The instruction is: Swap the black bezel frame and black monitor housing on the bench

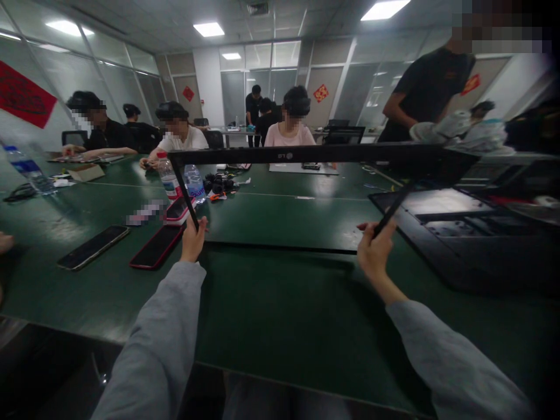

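A thin black monitor bezel (245, 156), an open rectangular frame with an LG logo shown upside down, is held up over the green table (280, 315). My left hand (193, 239) is closed around its left side bar. My right hand (377, 248) grips the right side bar, fingers wrapped about it. Through the frame's opening the tabletop shows. To the right of my right hand lies a large black panel (441, 245) with a metal plate in its middle, perhaps part of a monitor. Phones lie just left of my left hand.
A dark phone (94, 247) and a red-edged phone (156, 247) lie at left. Beyond them stand a red-capped bottle (168, 175) and a blue-labelled bottle (195, 184), beside a black cable bundle (220, 184). Several people sit across the table; one person (426, 87) stands at right wearing gloves.
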{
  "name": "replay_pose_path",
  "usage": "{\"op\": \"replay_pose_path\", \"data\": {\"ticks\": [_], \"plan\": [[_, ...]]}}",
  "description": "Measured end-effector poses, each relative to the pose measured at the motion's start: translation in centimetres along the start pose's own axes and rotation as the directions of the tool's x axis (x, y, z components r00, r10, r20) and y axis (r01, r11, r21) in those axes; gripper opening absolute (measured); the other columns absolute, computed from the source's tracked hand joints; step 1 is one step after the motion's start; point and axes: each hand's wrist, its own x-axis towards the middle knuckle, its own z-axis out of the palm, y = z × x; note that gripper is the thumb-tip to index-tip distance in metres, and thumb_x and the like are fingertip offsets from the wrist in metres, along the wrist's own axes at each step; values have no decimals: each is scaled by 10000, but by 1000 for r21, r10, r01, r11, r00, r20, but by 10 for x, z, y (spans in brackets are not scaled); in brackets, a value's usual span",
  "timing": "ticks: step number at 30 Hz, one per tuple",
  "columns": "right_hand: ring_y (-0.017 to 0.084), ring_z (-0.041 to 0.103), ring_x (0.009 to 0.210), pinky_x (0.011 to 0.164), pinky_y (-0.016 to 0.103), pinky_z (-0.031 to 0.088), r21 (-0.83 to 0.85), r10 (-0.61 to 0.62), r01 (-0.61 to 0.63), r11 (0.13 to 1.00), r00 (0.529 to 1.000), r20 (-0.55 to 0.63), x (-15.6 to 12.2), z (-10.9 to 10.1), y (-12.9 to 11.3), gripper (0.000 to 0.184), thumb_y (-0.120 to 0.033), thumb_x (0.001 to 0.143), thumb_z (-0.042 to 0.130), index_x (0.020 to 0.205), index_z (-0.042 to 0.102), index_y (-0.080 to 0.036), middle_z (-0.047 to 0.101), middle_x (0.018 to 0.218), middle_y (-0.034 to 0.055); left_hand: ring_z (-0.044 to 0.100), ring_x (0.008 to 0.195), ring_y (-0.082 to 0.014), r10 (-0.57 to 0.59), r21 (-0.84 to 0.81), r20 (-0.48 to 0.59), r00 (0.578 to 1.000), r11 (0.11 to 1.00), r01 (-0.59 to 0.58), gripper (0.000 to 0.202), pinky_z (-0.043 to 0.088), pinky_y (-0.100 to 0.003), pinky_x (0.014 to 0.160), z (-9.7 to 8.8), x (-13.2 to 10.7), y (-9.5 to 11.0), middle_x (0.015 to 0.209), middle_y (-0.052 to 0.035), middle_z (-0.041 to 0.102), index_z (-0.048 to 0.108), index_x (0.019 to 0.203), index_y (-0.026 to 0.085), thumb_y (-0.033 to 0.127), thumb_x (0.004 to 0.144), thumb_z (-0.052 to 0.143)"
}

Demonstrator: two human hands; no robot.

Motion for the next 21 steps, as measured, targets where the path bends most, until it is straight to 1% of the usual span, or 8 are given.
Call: {"op": "replay_pose_path", "data": {"ticks": [2, 4, 7, 11, 13, 16, 21], "plan": [[226, 639, 819, 809, 402, 502, 9, 95, -96, 995, 993, 77, -2, 7, 14, 608, -421, 998, 353, 1521, 282, -118, 673, 935, 94, 696, 697, -169, -5, -30, 21, 1000, 1000, 5, 692, 540, -323, 751, 0, -1, 3, 993, -84, 740, 415, 1448, 172, 657, 957, 378], [241, 653, 822, 805, 414, 509, 1, 159, -161, 987, 973, 168, -4, 15, 28, 613, -452, 984, 368, 1495, 315, -117, 680, 938, 104, 682, 621, -153, -18, -23, 44, 999, 1000, 19, 675, 536, -309, 714, 0, -3, 5, 920, -55, 744, 432, 1442, 179, 648, 959, 384], [249, 663, 830, 825, 427, 512, -11, 208, -212, 977, 943, 260, -4, 25, 45, 608, -501, 968, 372, 1442, 374, -121, 679, 936, 113, 686, 604, -153, -49, 35, 47, 998, 998, 47, 652, 531, -310, 731, -1, -4, 9, 857, -26, 743, 448, 1438, 197, 639, 965, 376], [254, 662, 800, 799, 425, 518, -17, 271, -285, 958, 891, 365, -1, 35, 56, 610, -561, 933, 403, 1359, 449, -127, 679, 897, 112, 684, 579, -156, -93, 85, 25, 995, 992, 90, 637, 530, -309, 746, -4, -6, 16, 820, -15, 742, 470, 1419, 199, 636, 970, 358], [258, 660, 793, 798, 430, 516, -25, 291, -306, 952, 875, 387, 0, 37, 57, 607, -584, 919, 415, 1322, 483, -134, 685, 891, 115, 681, 567, -157, -101, 111, 16, 995, 989, 98, 634, 531, -307, 742, -5, -7, 20, 823, -18, 744, 480, 1407, 194, 634, 969, 353], [266, 664, 818, 815, 437, 511, -14, 288, -308, 951, 875, 389, 0, 36, 57, 620, -603, 909, 429, 1315, 495, -140, 693, 886, 115, 677, 557, -162, -96, 163, 13, 995, 982, 93, 626, 530, -313, 753, -7, -8, 25, 823, -22, 747, 488, 1400, 192, 625, 972, 345], [260, 667, 812, 823, 424, 508, 8, 258, -287, 958, 873, 414, -1, 32, 56, 637, -593, 914, 430, 1357, 473, -137, 689, 845, 91, 664, 539, -167, -126, 239, 7, 992, 963, 121, 580, 517, -324, 772, -8, -7, 28, 818, -18, 753, 481, 1410, 217, 587, 985, 340]]}}
